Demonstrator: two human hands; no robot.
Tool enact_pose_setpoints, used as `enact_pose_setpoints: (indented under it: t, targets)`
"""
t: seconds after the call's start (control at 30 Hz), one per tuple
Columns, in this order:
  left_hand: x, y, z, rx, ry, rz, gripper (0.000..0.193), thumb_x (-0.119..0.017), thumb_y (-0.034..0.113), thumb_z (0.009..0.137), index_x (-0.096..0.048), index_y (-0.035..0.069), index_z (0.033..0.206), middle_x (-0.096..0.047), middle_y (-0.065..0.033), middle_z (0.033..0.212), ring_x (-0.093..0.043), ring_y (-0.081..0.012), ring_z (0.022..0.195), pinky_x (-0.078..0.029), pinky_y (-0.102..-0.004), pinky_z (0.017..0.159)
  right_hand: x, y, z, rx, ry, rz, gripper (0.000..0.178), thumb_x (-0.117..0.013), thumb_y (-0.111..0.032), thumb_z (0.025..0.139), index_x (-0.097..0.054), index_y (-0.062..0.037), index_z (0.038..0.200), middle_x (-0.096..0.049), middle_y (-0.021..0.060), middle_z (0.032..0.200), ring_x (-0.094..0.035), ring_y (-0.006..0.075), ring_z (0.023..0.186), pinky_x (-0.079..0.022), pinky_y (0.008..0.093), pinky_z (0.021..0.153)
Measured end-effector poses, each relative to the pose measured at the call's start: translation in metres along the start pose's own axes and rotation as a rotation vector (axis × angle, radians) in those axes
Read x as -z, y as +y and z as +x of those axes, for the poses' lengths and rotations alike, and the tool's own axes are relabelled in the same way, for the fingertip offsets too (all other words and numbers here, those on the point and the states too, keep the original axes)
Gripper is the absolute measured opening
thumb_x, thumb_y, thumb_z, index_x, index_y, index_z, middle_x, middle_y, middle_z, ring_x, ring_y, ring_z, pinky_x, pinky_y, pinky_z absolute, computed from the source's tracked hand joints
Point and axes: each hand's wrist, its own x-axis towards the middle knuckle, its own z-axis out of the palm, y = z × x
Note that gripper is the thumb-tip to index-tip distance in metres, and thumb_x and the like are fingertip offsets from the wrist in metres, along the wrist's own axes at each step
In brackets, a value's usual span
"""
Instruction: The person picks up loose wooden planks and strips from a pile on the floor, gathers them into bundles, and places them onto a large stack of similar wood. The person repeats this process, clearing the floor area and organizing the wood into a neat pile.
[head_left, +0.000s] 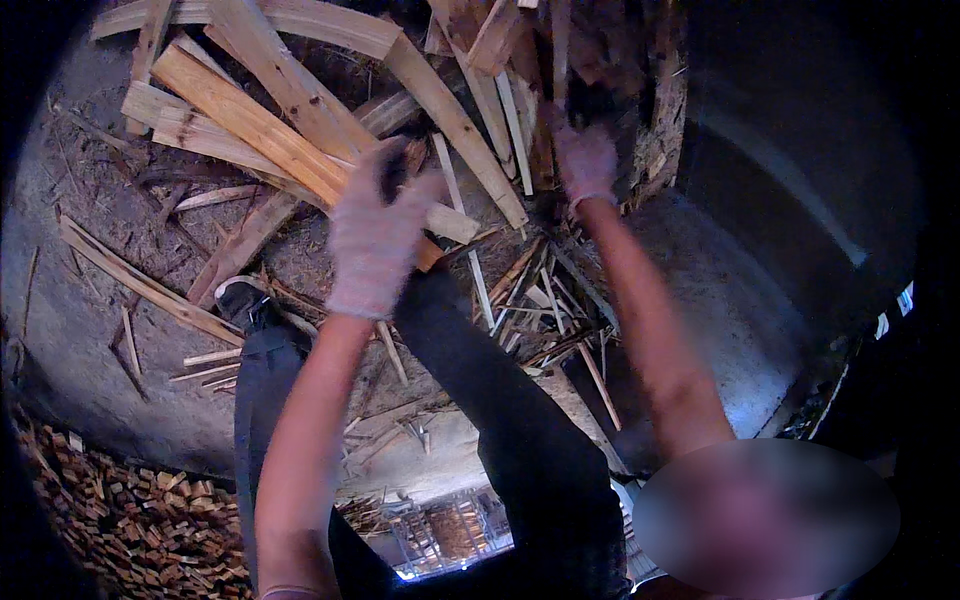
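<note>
A grey, dirt-strewn floor [90, 385] is filling most of the frame, and a heap of cut wood blocks [140, 510] is covering the lower left. The person's dark trousers [530, 440] are reaching up from the lower edge, 1 leg on each side of the centre. Across the upper left and upper centre, loose planks [285, 95] are lying over each other at several angles. Among them, an orange-brown plank [245, 120] is slanting from the upper left toward the centre, passing behind the left hand. At the upper right of centre, a rough, dark-edged board [664, 120] is standing beside the right hand. The 2 hands are wearing pale pinkish gloves. The left hand [375, 235], near the centre, is holding its thumb and fingers apart, a dark gap showing between them; whether it is touching the plank cannot be told. The right hand [585, 160] is reaching into shadow, its fingers blurring, so their state cannot be told. A dark shoe [243, 295] is resting left of centre, and thin sticks [555, 300] are lying scattered below the right hand.
</note>
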Motion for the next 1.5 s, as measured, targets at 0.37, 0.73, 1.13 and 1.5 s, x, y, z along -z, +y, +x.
enact_pose_setpoints:
  t: [0.37,0.73,1.13,1.5]
  targets:
    - [-0.105,-0.026,0.073,0.264,-0.154,-0.449,0.08,-0.084,0.042,0.082,-0.055,-0.009,0.136,-0.071,-0.0198,0.121,-0.07,-0.0254,0.107,-0.055,-0.0361,0.093,-0.042,0.096,0.104,0.495,-0.748,0.631,0.043,-0.058,-0.037,0.106,-0.068,-0.0063,0.134,-0.071,0.0034,0.124,-0.062,0.0165,0.114,-0.047,0.0304,0.101]
    - [-0.127,-0.048,0.009,0.345,-0.354,-0.861,0.046,-0.081,0.02,0.09,-0.063,-0.003,0.126,-0.072,-0.0112,0.112,-0.07,-0.0192,0.095,-0.058,-0.0354,0.085,0.031,0.053,-0.036,0.242,-0.869,0.373,0.069,-0.079,-0.048,0.086,-0.066,0.0005,0.133,-0.071,0.0106,0.123,-0.065,0.0188,0.111,-0.05,0.0342,0.1]
    - [-0.051,-0.004,-0.139,0.199,-0.547,-0.435,0.032,-0.067,0.027,0.099,-0.068,0.003,0.12,-0.072,-0.012,0.106,-0.069,-0.0199,0.1,-0.056,-0.0366,0.091,0.176,0.003,-0.201,0.03,-0.694,0.241,0.049,-0.077,-0.033,0.085,-0.072,-0.0002,0.121,-0.076,0.0185,0.104,-0.074,0.0268,0.098,-0.057,0.0389,0.088]
    - [0.049,-0.066,-0.185,0.424,-0.141,-1.084,0.072,-0.074,0.045,0.097,-0.045,0.003,0.148,-0.059,-0.0083,0.14,-0.058,-0.0222,0.13,-0.048,-0.0402,0.112,0.124,-0.083,-0.244,0.502,-0.893,-0.07,0.064,-0.073,-0.048,0.084,-0.064,0.0008,0.125,-0.071,0.0294,0.104,-0.07,0.0442,0.1,-0.055,0.0478,0.09]
